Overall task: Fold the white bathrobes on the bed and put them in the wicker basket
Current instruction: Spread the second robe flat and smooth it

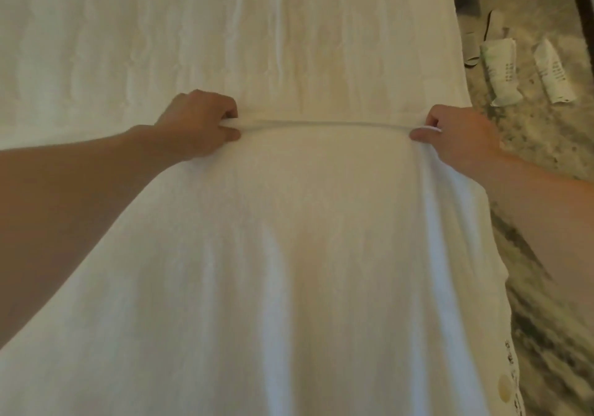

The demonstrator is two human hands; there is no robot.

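Two hands hold one bathrobe edge tight above the bed.

Head view: the left hand (196, 126) at centre left and the right hand (459, 139) at centre right each pinch, thumb against curled fingers, one end of the straight top edge of the soft white cloth bathrobe (289, 239). It fills the lower middle of the frame and falls toward the camera, over the wide pale textured bed (160, 30) in the upper part. To fold well, I think both hands should hold the edge level and tight, then lay it flat with corners matched. I count two hands, one bathrobe, one bed, and two white wrapped packets (499, 75) on the marbled floor (546, 145) at upper right. No wicker basket is in view.
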